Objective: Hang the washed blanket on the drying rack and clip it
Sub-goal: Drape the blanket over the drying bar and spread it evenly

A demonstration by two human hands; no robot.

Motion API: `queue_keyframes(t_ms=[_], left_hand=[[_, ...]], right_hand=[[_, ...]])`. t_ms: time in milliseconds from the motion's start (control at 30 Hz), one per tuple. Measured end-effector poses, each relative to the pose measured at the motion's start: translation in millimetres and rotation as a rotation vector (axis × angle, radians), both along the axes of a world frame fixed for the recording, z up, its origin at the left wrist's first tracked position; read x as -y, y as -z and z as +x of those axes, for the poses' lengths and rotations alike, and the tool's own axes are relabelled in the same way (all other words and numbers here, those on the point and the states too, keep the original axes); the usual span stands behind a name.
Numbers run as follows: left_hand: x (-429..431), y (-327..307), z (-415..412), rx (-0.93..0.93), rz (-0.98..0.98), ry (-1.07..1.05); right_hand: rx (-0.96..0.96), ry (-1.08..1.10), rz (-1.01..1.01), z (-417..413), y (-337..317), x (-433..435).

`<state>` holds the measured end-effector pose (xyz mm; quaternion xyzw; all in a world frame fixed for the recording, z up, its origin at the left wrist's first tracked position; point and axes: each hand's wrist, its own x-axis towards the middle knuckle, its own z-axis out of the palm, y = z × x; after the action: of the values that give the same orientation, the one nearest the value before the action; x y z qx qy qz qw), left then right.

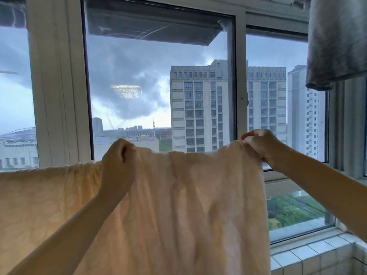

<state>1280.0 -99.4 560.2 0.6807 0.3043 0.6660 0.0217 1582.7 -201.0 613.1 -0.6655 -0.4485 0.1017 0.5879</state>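
Note:
A pale peach blanket (188, 205) hangs in front of me with its top edge stretched about level, filling the lower half of the view. My left hand (119, 161) grips the top edge near the middle, fingers curled over the cloth. My right hand (260, 144) pinches the blanket's upper right corner, bunching it. The rack bar under the blanket is hidden by the cloth, and I cannot tell whether the edge rests on it. No clip shows.
A large window (158, 86) with white frames faces tall buildings and dark clouds. A grey cloth (335, 42) hangs at the top right. A tiled sill (309, 253) runs along the lower right.

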Motion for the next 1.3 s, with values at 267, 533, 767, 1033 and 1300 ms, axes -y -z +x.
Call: queue_keyframes(t_ms=[267, 533, 767, 1033, 1300], left_hand=[[15.4, -1.6, 41.0, -0.426, 0.123, -0.225], [29.5, 2.3, 88.7, -0.455, 0.065, -0.117], [68.5, 3.6, 142.4, -0.410, 0.089, -0.077], [79.2, -20.0, 158.3, -0.318, -0.228, 0.041], [96.7, -35.9, 161.3, 0.191, -0.740, 0.580]], right_hand=[[-0.038, 0.042, -0.166, -4.2, 26.4, 4.3], [-0.046, -0.140, -0.110, -2.3, 24.2, 13.3], [0.367, -0.359, 0.107, -13.3, 14.4, 14.8], [0.555, -0.606, 0.089, 31.6, 4.6, -5.3], [0.701, -0.839, 0.002, 45.7, -6.6, -46.6]])
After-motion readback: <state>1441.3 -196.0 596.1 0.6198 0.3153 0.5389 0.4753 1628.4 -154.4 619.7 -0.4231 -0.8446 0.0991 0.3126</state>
